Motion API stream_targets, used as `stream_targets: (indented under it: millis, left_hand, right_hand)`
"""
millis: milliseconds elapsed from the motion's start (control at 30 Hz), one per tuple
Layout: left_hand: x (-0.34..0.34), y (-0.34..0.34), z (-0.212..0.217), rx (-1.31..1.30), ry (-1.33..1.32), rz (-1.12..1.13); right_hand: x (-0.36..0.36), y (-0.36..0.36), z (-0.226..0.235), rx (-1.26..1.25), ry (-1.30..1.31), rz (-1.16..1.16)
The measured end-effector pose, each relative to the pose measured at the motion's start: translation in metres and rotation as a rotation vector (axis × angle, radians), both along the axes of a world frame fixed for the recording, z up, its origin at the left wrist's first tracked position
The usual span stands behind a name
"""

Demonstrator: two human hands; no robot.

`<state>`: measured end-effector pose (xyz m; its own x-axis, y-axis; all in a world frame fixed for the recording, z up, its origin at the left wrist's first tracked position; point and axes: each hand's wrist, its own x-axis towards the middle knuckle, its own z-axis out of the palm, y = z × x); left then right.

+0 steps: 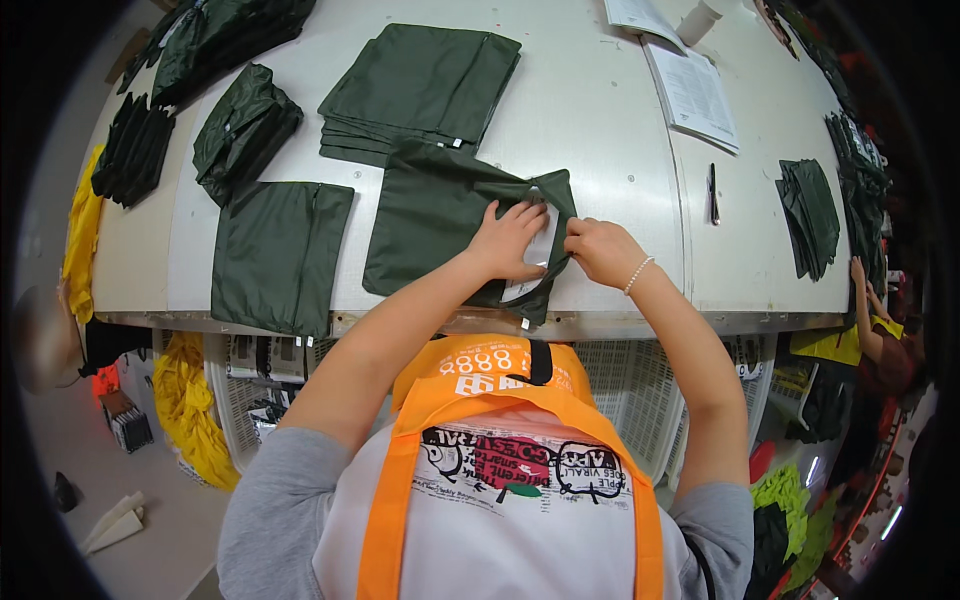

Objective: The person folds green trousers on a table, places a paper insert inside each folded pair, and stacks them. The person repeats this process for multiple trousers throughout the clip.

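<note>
A dark green fabric pouch (420, 215) lies on the table in front of me, its right end pulled apart. Something white and flat, like a sheet or packet (541, 240), shows in that gap. Spread over it, the fingers of my left hand (508, 240) rest at the pouch's opening. My right hand (606, 252) pinches the pouch's right edge between thumb and fingers. Another flat green pouch (280, 255) lies to the left, touching a folded green bundle (245, 130). Just beyond the worked pouch sits a stack of matching pouches (420, 85).
The pale table (620, 170) ends close to my body. Papers (690, 90), a white bottle (699, 20) and a small dark tool (713, 194) lie at the right. Green piles (808, 218) sit farther right. White plastic baskets (640, 400) stand below. People work at both sides.
</note>
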<state>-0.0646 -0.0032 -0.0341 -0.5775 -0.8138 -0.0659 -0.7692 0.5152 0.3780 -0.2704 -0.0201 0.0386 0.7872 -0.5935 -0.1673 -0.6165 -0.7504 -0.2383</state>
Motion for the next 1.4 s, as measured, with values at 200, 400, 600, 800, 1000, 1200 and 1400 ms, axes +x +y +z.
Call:
stream_targets:
  millis: [200, 400, 600, 800, 1000, 1200, 1400]
  left_hand:
    - [-0.001, -0.001, -0.011, -0.03, -0.099, -0.042]
    - [0.001, -0.002, -0.017, -0.083, -0.102, -0.017]
    - [-0.003, 0.005, -0.013, -0.086, 0.027, 0.06]
    - [-0.011, 0.031, -0.003, 0.011, -0.163, 0.087]
    - [0.004, 0.038, -0.012, 0.096, 0.433, 0.103]
    - [0.097, 0.083, 0.055, -0.264, 0.656, 0.566]
    - [0.168, 0.101, 0.128, -0.553, 0.295, 0.826]
  right_hand:
    - [0.018, 0.044, -0.021, 0.199, -0.034, 0.043]
    - [0.017, 0.033, 0.004, 0.37, -0.186, -0.082]
    - [0.02, 0.033, -0.001, 0.299, -0.417, -0.282]
    - [-0.005, 0.046, -0.068, 0.095, -0.501, -0.916]
    - [0.005, 0.065, -0.103, 0.76, -0.905, -1.075]
    - [0.01, 0.059, -0.051, 0.956, -1.114, -1.077]
    - [0.169, 0.04, -0.056, 1.159, -1.093, -0.947]
